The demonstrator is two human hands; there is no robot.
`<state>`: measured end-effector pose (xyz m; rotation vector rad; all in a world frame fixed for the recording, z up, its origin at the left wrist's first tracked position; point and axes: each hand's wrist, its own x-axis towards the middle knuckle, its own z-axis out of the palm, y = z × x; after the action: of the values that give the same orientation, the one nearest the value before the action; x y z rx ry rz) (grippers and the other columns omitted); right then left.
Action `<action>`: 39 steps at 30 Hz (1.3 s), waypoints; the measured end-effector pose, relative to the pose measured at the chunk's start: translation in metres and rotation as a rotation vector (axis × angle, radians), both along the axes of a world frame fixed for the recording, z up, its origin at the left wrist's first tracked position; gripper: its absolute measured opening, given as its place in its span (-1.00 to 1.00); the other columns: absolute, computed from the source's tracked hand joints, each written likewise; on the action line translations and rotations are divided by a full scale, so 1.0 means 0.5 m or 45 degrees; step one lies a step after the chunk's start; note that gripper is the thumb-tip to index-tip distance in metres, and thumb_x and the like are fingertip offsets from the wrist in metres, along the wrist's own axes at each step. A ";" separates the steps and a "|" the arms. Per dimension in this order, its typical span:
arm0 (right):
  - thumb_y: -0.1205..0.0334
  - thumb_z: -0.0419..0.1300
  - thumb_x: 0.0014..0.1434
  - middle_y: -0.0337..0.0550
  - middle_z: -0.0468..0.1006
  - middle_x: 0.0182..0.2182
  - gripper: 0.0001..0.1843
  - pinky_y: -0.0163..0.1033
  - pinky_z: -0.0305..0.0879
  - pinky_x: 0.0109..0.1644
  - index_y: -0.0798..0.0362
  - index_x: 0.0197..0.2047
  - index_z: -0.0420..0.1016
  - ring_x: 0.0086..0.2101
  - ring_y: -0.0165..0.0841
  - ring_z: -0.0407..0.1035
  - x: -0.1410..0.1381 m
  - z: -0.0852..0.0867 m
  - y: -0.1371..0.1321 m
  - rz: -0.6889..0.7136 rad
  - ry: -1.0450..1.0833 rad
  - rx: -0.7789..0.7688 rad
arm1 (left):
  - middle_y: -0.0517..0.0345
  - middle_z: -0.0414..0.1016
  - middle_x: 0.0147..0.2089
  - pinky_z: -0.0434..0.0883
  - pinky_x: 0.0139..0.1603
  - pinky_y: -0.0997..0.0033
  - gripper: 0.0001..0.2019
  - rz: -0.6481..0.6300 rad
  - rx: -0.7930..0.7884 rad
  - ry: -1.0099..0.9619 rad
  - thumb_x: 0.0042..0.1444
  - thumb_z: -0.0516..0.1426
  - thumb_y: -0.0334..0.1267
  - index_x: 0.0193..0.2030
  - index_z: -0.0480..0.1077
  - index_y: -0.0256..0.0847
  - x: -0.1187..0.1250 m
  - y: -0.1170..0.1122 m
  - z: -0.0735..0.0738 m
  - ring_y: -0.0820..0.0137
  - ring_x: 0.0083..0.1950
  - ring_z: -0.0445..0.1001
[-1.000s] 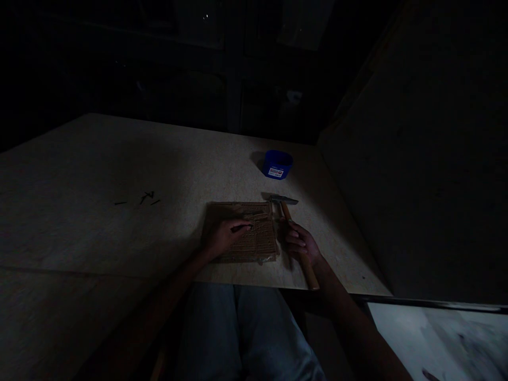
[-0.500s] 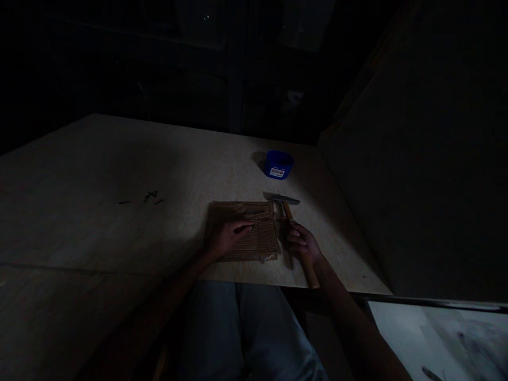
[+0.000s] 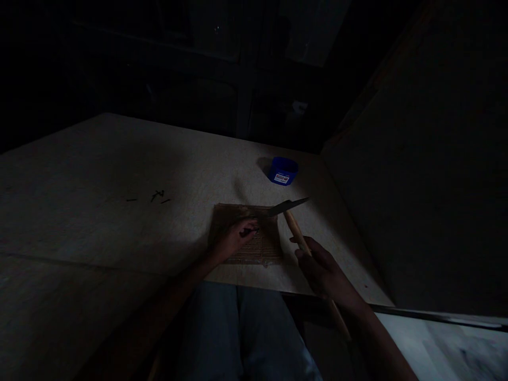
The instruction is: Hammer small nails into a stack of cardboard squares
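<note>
My right hand point(image 3: 327, 272) is wrapped round the wooden handle of a hammer point(image 3: 296, 227), which is raised, its metal head over the right edge of a corrugated cardboard piece point(image 3: 270, 246). On that cardboard rests my left hand point(image 3: 236, 239), its thumb and fingers pinched together. A small dark tip, seemingly a nail point(image 3: 256, 229), shows at the fingertips; most of it is hidden in the dim light. Several loose nails point(image 3: 157, 195) lie scattered on the table to the left.
A blue plastic tub point(image 3: 283, 171) with a white label stands behind the cardboard on the pale table point(image 3: 190, 169). Along the right side rises a dark panel point(image 3: 428, 211). The table's front edge runs just above my legs point(image 3: 254, 328).
My right hand has lifted the hammer off the table beside the cardboard, and its head now hangs over the cardboard's edge. The left hand keeps its pinch on the cardboard. The view has shifted slightly.
</note>
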<state>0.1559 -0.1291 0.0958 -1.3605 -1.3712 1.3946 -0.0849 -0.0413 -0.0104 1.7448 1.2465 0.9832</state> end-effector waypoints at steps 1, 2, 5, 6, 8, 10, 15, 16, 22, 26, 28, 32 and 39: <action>0.03 0.23 0.28 -0.25 0.54 -0.44 -0.67 -0.38 0.30 -0.53 -0.05 0.06 0.51 -0.53 -0.41 0.36 -0.002 0.013 -0.011 0.077 -0.147 0.071 | 0.13 0.67 -0.12 0.54 -0.08 0.38 -0.68 -0.002 -0.002 0.010 0.15 0.24 -0.33 0.06 0.49 -0.12 0.000 0.001 -0.001 0.33 -0.09 0.63; 0.03 0.21 0.30 -0.16 0.61 -0.33 -0.67 -0.32 0.38 -0.40 -0.05 0.07 0.52 -0.41 -0.33 0.46 -0.005 0.023 -0.019 0.151 -0.273 0.127 | 0.13 0.67 -0.13 0.54 -0.10 0.38 -0.69 0.000 -0.004 0.023 0.14 0.24 -0.33 0.04 0.49 -0.12 0.000 0.002 -0.003 0.32 -0.09 0.64; 0.00 0.09 0.37 -0.07 0.67 -0.18 -0.59 -0.20 0.41 -0.20 -0.07 0.20 0.46 -0.25 -0.19 0.55 -0.019 0.032 -0.033 0.311 -0.501 0.184 | 0.12 0.67 -0.13 0.54 -0.10 0.37 -0.75 0.003 -0.006 0.042 0.13 0.24 -0.31 -0.02 0.50 -0.12 -0.001 0.003 -0.006 0.29 -0.10 0.64; -0.01 0.06 0.39 -0.07 0.67 -0.17 -0.56 -0.20 0.41 -0.20 -0.08 0.23 0.43 -0.26 -0.18 0.55 -0.024 0.031 -0.035 0.324 -0.528 0.198 | 0.12 0.67 -0.12 0.55 -0.09 0.35 -0.76 0.005 -0.008 0.039 0.14 0.24 -0.30 -0.03 0.51 -0.11 0.000 0.003 -0.006 0.29 -0.09 0.64; -0.02 0.03 0.40 -0.08 0.67 -0.18 -0.54 -0.23 0.40 -0.23 -0.08 0.27 0.39 -0.29 -0.20 0.56 -0.035 0.030 -0.036 0.308 -0.546 0.242 | 0.11 0.67 -0.11 0.55 -0.07 0.33 -0.75 0.012 -0.027 0.019 0.14 0.24 -0.30 -0.03 0.50 -0.10 0.001 0.002 -0.002 0.27 -0.08 0.64; -0.02 0.02 0.40 -0.11 0.67 -0.25 -0.53 -0.27 0.38 -0.32 -0.07 0.29 0.36 -0.37 -0.24 0.54 -0.044 0.031 -0.033 0.263 -0.547 0.280 | 0.11 0.67 -0.10 0.55 -0.07 0.33 -0.73 0.029 -0.068 -0.013 0.13 0.24 -0.33 0.00 0.49 -0.10 0.004 0.001 0.005 0.28 -0.08 0.64; -0.03 0.04 0.39 -0.07 0.69 -0.25 -0.54 -0.29 0.36 -0.39 -0.05 0.25 0.40 -0.40 -0.24 0.54 -0.048 0.040 -0.019 0.238 -0.559 0.282 | 0.15 0.68 -0.16 0.54 -0.14 0.39 -0.71 0.034 -0.139 -0.039 0.11 0.22 -0.39 -0.01 0.47 -0.12 0.007 -0.001 0.021 0.32 -0.14 0.64; -0.03 0.04 0.39 -0.06 0.69 -0.25 -0.54 -0.28 0.36 -0.39 -0.05 0.24 0.42 -0.40 -0.23 0.55 -0.048 0.041 -0.018 0.246 -0.568 0.273 | 0.15 0.68 -0.17 0.53 -0.15 0.40 -0.72 0.031 -0.133 -0.032 0.11 0.22 -0.39 -0.02 0.47 -0.12 0.007 -0.001 0.022 0.32 -0.15 0.64; -0.06 0.04 0.38 -0.03 0.69 -0.17 -0.51 -0.27 0.43 -0.29 -0.04 0.25 0.41 -0.29 -0.20 0.58 -0.047 0.022 -0.018 0.215 -0.540 0.267 | 0.16 0.66 -0.25 0.52 -0.22 0.41 -0.74 0.040 -0.114 -0.039 0.09 0.23 -0.38 -0.06 0.46 -0.12 0.008 0.002 0.021 0.33 -0.22 0.64; -0.06 0.03 0.38 0.02 0.68 -0.07 -0.49 -0.18 0.48 -0.15 0.01 0.25 0.43 -0.19 -0.14 0.58 -0.042 -0.011 -0.007 0.267 -0.515 0.194 | 0.18 0.65 -0.28 0.51 -0.21 0.41 -0.75 0.060 -0.129 -0.032 0.08 0.24 -0.40 -0.08 0.46 -0.14 0.012 0.002 0.021 0.34 -0.23 0.63; -0.06 0.04 0.37 0.03 0.68 -0.06 -0.48 -0.14 0.48 -0.10 0.02 0.25 0.44 -0.16 -0.11 0.58 -0.039 -0.019 -0.002 0.293 -0.518 0.161 | 0.17 0.64 -0.28 0.50 -0.20 0.41 -0.74 0.091 -0.117 -0.006 0.06 0.25 -0.41 -0.08 0.46 -0.15 0.012 0.001 0.021 0.34 -0.23 0.62; -0.05 0.02 0.38 0.04 0.65 0.00 -0.45 -0.15 0.46 -0.02 0.04 0.30 0.39 -0.11 -0.14 0.57 -0.037 -0.013 -0.006 0.271 -0.515 0.161 | 0.20 0.62 -0.30 0.47 -0.25 0.44 -0.79 0.072 -0.118 -0.004 0.06 0.24 -0.41 -0.14 0.46 -0.15 0.011 -0.002 0.025 0.36 -0.26 0.61; 0.02 0.05 0.34 0.06 0.67 -0.05 -0.46 -0.18 0.47 -0.09 0.11 0.28 0.41 -0.14 -0.14 0.58 -0.036 -0.023 -0.007 0.316 -0.511 0.091 | 0.22 0.60 -0.33 0.44 -0.28 0.46 -0.80 0.097 -0.106 -0.017 0.05 0.25 -0.41 -0.16 0.49 -0.15 0.010 -0.002 0.034 0.38 -0.28 0.57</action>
<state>0.1380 -0.1325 0.0843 -1.5176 -1.8879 1.2533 -0.0800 -0.0421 0.0065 1.6352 1.3351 0.9712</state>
